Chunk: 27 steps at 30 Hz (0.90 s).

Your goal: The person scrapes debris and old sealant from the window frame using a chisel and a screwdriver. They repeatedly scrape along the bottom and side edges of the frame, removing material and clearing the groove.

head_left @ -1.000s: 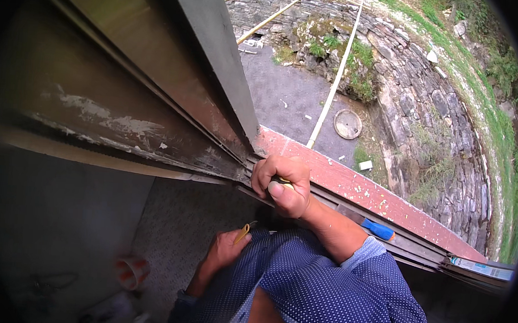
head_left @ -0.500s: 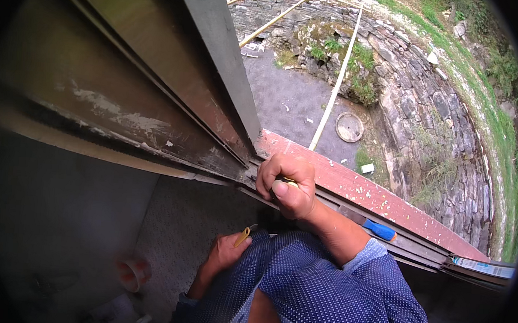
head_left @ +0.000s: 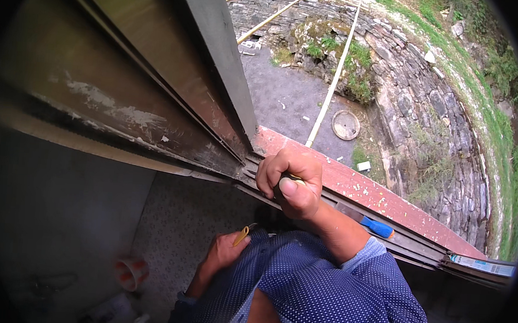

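Note:
My right hand (head_left: 297,177) is closed in a fist over the window's metal track (head_left: 250,168). It grips a tool by a dark handle (head_left: 282,186) with a bit of yellow; the tool's working end is hidden under the fist. Held low by my shirt, my left hand (head_left: 222,254) is closed around a yellow handle (head_left: 242,236), and the tool's other end is mostly out of sight. A tool with a blue handle (head_left: 377,227) and an orange end lies in the track, right of my right forearm.
Left of my right hand stands a window sash (head_left: 226,75) with smeared glass. The reddish outer sill (head_left: 359,183) bears pale crumbs. Indoors, an orange-and-white bucket (head_left: 131,274) stands on the patterned floor. Outside are a stone wall (head_left: 447,132) and a long pale pole (head_left: 334,77).
My right fist has shifted slightly right along the track, away from the sash, still gripping its tool. The left hand stays in place, and the view has turned a little.

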Available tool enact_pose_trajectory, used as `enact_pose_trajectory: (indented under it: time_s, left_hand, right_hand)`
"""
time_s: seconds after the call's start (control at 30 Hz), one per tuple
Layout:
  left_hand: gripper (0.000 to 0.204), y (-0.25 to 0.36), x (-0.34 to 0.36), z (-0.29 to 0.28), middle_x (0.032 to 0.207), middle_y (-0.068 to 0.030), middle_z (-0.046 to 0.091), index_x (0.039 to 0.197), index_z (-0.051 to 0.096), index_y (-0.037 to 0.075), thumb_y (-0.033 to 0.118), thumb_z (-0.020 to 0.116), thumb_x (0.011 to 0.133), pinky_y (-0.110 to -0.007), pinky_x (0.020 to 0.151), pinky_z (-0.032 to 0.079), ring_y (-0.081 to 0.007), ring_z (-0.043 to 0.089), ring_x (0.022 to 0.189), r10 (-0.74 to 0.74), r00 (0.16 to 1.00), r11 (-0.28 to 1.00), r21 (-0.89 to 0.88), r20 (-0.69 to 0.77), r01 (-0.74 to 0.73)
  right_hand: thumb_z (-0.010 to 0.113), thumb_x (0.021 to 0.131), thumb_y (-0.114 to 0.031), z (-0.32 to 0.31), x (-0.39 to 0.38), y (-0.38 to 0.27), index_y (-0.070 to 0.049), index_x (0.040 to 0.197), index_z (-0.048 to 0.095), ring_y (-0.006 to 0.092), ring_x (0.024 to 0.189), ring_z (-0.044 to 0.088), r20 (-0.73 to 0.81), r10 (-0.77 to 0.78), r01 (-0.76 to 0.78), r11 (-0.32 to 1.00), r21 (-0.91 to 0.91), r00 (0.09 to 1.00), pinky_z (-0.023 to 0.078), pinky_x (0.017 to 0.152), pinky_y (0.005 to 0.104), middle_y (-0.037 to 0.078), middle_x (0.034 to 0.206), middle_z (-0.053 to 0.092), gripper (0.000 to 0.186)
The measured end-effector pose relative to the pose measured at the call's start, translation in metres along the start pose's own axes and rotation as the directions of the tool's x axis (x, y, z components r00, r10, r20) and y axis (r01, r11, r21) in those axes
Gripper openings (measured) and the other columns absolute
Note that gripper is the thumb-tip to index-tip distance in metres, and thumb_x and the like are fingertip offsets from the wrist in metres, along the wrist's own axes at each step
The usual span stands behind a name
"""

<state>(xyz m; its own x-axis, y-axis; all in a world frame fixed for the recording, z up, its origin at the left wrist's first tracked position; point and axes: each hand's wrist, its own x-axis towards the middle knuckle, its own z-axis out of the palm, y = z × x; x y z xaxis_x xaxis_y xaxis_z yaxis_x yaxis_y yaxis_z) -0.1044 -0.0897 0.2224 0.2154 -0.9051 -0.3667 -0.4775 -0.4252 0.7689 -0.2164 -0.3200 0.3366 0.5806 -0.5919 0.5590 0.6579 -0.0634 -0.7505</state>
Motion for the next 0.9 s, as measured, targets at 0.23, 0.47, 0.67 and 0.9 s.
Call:
enact_pose_trajectory:
  time_s: [0.23,0.47,0.67,0.9]
  left_hand:
    - [0.033,0.002,0.000,0.000,0.080,-0.0241,0.064,0.090,0.064,0.002,0.035,0.060,0.094,-0.047,0.065,0.051,-0.0443,0.064,0.078,-0.034,0.999,0.999,-0.009,0.011,0.034]
    - [0.032,0.005,0.003,-0.001,0.079,-0.0245,0.063,0.089,0.064,0.000,0.032,0.063,0.093,-0.046,0.065,0.051,-0.0440,0.065,0.078,-0.099,0.995,0.994,-0.053,0.013,0.100]
    - [0.032,0.006,0.010,-0.003,0.078,-0.0240,0.063,0.090,0.064,0.001,0.033,0.062,0.093,-0.045,0.064,0.050,-0.0429,0.064,0.075,0.007,0.999,1.000,-0.024,0.038,-0.006]
    - [0.035,-0.002,0.011,-0.002,0.073,-0.0227,0.060,0.086,0.061,0.002,0.035,0.061,0.094,-0.045,0.061,0.048,-0.0431,0.062,0.072,-0.033,0.999,0.997,-0.064,0.012,0.034]
  right_hand:
    - [0.058,0.088,-0.039,-0.002,-0.004,0.021,-0.004,0.072,0.045,0.0171,0.051,0.046,-0.112,0.077,-0.069,0.995,0.078,0.991,0.040,0.051,0.0304,0.009,0.058,0.050,0.041]
    - [0.058,0.089,-0.038,0.001,0.002,-0.014,-0.004,0.072,0.046,0.0183,0.051,0.047,-0.092,0.032,-0.024,0.996,0.087,0.995,0.041,0.052,0.0315,0.008,0.058,0.050,0.040]
    - [0.056,0.090,-0.026,-0.007,-0.007,0.025,-0.001,0.075,0.049,0.0150,0.053,0.049,-0.103,0.033,-0.016,0.987,0.158,0.994,0.039,0.050,0.0294,0.007,0.064,0.048,0.030]
    - [0.056,0.091,-0.036,0.006,0.009,-0.020,-0.004,0.075,0.046,0.0173,0.050,0.045,-0.044,-0.043,0.047,0.993,0.109,0.998,0.039,0.052,0.0304,0.008,0.059,0.051,0.037]
